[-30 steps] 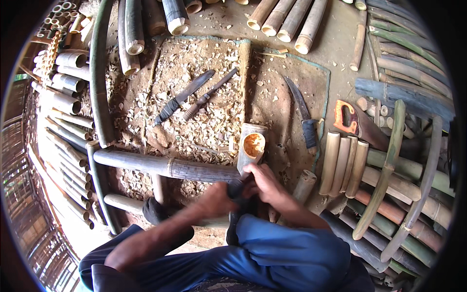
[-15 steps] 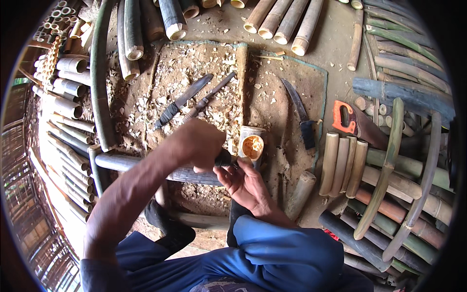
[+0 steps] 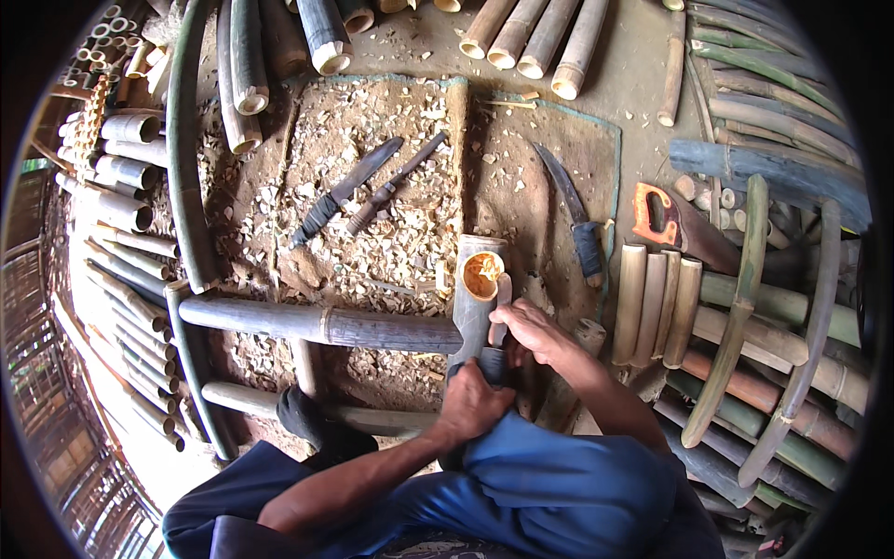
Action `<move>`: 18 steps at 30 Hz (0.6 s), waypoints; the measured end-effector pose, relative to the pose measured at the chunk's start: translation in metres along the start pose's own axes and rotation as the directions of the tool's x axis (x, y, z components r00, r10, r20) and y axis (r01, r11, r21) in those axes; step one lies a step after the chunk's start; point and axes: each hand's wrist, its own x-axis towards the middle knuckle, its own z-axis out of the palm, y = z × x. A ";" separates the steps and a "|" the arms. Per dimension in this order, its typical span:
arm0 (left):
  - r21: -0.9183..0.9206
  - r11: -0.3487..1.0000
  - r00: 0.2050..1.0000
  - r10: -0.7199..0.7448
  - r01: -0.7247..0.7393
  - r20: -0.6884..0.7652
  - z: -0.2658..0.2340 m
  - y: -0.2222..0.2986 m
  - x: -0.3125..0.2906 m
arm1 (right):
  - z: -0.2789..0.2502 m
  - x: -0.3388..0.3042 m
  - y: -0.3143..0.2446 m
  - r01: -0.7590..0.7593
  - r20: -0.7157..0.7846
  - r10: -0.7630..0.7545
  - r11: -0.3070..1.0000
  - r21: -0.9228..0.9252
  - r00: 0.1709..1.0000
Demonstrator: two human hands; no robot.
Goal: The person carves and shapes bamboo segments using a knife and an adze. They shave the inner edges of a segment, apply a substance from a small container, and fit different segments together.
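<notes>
An upright bamboo post (image 3: 472, 321) stands in front of me, with a round opening (image 3: 482, 275) holding pale shavings near its top. My left hand (image 3: 475, 405) is closed low against the post, round a dark wrapped handle (image 3: 491, 365). At the post's right side, my right hand (image 3: 533, 331) has its fingers bent round a slender pale piece (image 3: 504, 291). Whether this piece and the handle are one tool, I cannot tell. A dark bamboo pole (image 3: 372, 329) runs left from the post.
Beyond the pole, a broad knife (image 3: 349, 191) and a slim tool (image 3: 396, 182) lie on shavings. A curved knife (image 3: 570, 214) lies right of them. An orange-handled saw (image 3: 656, 212) rests by short bamboo lengths (image 3: 656, 307). Bamboo stacks line both sides.
My left hand has come down and toward me, from above the dark pole to the post's lower part. My right hand has moved up and right, its fingers now curled. The view has shifted slightly.
</notes>
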 end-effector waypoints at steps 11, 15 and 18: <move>0.703 0.612 0.881 -0.020 -0.363 0.473 -0.185 0.082 0.034 | 0.081 -0.001 0.005 0.008 0.153 -0.315 0.457 0.889 0.937; 0.426 0.864 0.863 0.021 -0.270 0.505 -0.149 0.032 0.033 | 0.058 -0.002 -0.003 -0.032 0.107 -0.053 0.747 0.664 0.993; 0.176 0.978 0.952 0.052 -0.109 0.301 -0.091 0.017 0.014 | 0.032 0.004 0.006 0.009 0.008 -0.014 0.900 0.436 1.000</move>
